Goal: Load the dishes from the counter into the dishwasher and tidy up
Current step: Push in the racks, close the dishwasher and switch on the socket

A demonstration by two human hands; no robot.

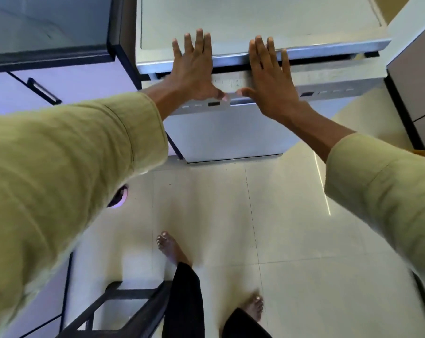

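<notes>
The dishwasher (233, 132) stands under the counter (255, 18), its door facing the person, control strip running left to right along the top; white, smooth, boxy, with small buttons; the left hand (194, 69) and right hand (270, 79) lie flat, fingers spread, against the door's top; glossy pale tiles (206, 215) below.

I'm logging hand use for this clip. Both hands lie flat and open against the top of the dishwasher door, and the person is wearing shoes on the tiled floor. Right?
Not quite. The head view shows bare feet on the tiled floor, no shoes. The rest holds: left hand and right hand lie flat and open against the top of the dishwasher door.
</notes>
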